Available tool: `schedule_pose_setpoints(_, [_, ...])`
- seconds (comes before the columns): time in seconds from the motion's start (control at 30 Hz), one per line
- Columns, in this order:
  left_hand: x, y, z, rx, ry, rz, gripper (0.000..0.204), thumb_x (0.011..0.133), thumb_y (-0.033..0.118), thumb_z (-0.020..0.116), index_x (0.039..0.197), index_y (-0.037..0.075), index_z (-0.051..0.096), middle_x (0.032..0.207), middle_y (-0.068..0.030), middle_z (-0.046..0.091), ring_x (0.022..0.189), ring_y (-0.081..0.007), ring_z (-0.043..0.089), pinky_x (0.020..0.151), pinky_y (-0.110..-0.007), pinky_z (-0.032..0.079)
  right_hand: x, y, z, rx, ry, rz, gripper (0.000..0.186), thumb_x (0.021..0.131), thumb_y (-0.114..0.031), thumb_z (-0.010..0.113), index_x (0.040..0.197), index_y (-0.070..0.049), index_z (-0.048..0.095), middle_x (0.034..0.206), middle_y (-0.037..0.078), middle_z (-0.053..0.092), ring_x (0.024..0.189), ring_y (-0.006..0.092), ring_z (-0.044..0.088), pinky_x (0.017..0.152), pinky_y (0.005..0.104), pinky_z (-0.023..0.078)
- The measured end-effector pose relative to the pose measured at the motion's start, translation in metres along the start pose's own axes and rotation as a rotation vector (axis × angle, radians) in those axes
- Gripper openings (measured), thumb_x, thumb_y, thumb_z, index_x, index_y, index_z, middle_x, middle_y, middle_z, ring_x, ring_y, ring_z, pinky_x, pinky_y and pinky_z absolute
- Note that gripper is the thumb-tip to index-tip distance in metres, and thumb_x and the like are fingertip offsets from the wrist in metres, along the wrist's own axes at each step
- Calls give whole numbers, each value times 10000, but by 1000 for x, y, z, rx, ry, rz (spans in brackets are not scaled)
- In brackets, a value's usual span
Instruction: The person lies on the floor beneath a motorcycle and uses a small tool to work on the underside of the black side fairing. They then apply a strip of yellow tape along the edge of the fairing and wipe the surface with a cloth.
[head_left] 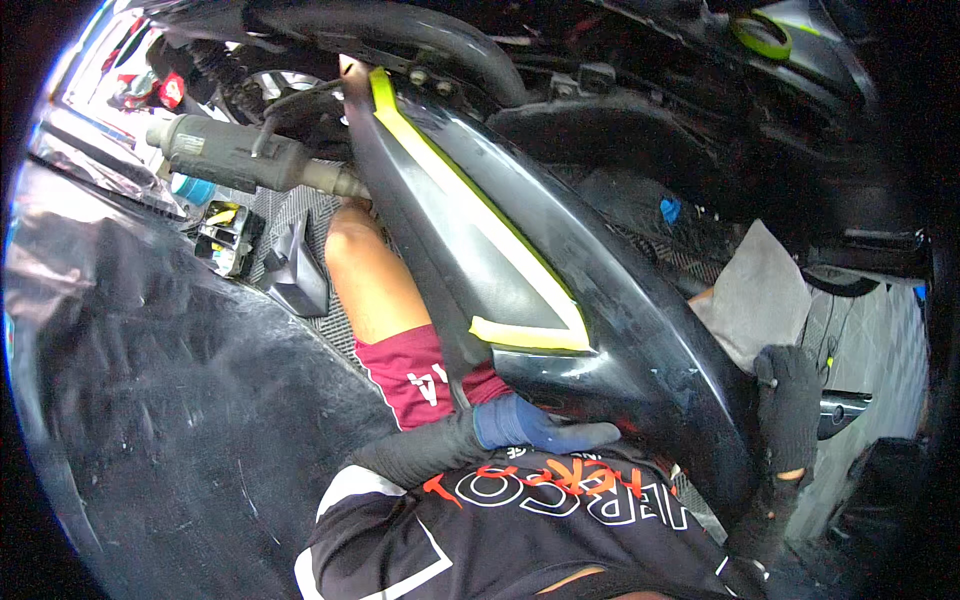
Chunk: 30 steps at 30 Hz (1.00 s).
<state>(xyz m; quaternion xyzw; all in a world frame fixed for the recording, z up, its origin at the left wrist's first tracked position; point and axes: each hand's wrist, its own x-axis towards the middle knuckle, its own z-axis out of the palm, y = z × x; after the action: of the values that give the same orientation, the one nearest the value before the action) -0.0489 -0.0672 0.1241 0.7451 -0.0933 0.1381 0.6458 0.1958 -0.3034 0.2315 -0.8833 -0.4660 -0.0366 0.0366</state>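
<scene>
In the head view, a long glossy black body panel [560, 300] is running diagonally from the upper middle of the frame down to the lower right, and strips of yellow masking tape [500, 240] are outlining a triangle on its face. The left hand [545, 430], in a blue-tipped glove, is lying flat under the panel's lower edge at the centre bottom, fingers together and stretched toward the right; whether it is gripping anything cannot be told. The right hand [788, 395], in a dark glove, is curling over the panel's lower right edge, fingers closed on the rim. Just above that hand a grey cloth [755, 290] is resting. In the upper left a grey exhaust pipe [235, 152] is lying crosswise. A bare knee [365, 260] in maroon shorts is showing left of the panel.
</scene>
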Motion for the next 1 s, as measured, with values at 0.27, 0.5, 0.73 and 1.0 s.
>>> schedule_pose_setpoints(0.27, [-37, -21, -26, -870, -6, -403, 485, 915, 243, 716, 1343, 45, 606, 1334, -141, 644, 1207, -276, 621, 1047, -411, 481, 80, -36, -48, -9, -181, -458, 205, 857, -194, 689, 1015, -65, 664, 932, 153, 637, 898, 389, 612, 801, 491, 466])
schedule_pose_setpoints(0.5, [-59, -30, -74, -936, 668, -175, 529, 938, 327, 653, 1381, 51, 568, 1370, -145, 616, 1228, -289, 608, 1065, -429, 472, 163, -76, -32, 277, -118, -713, 422, 891, -433, 698, 1135, -91, 655, 1016, 172, 705, 887, 395, 701, 748, 462, 554])
schedule_pose_setpoints(0.73, [-44, -34, -105, -982, 949, 162, 582, 961, 412, 589, 1418, 56, 530, 1405, -149, 589, 1248, -302, 595, 1082, -447, 463, 178, -97, -31, 390, -334, -676, 321, 955, -385, 657, 1092, -97, 618, 972, 169, 685, 891, 409, 686, 724, 465, 537])
schedule_pose_setpoints(1.0, [-46, -30, -96, -1069, 958, 385, 651, 987, 509, 517, 1460, 63, 486, 1446, -154, 558, 1272, -317, 581, 1102, -468, 453, 135, -117, -39, 601, -205, -549, 201, 871, -29, 699, 1067, -6, 661, 961, 109, 667, 876, 190, 638, 802, 312, 502])
